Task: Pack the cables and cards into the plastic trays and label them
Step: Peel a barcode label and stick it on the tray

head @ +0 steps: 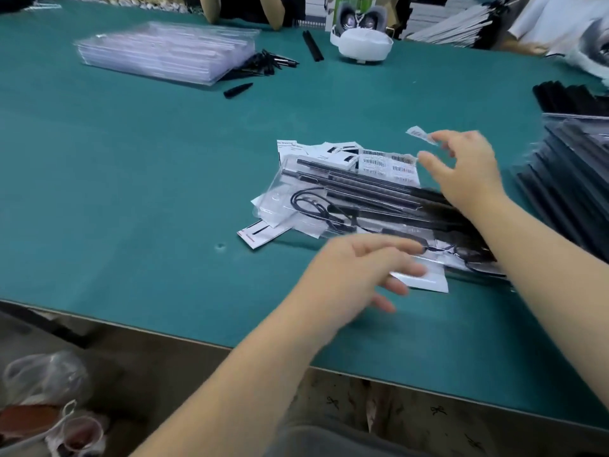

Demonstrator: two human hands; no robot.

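Teal table [131, 179], black cables [316, 206], seemingly barcoded labels [389, 163]

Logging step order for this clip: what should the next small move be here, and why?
Probably press the small label, pinched in the right hand, onto the clear tray holding a cable. The label is lifted off the sheet of barcode labels, and the left hand hovers open by the tray's near edge, ready to steady it.

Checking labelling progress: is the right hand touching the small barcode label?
Touching. The head view shows the right hand pinching the small label at its fingertips.
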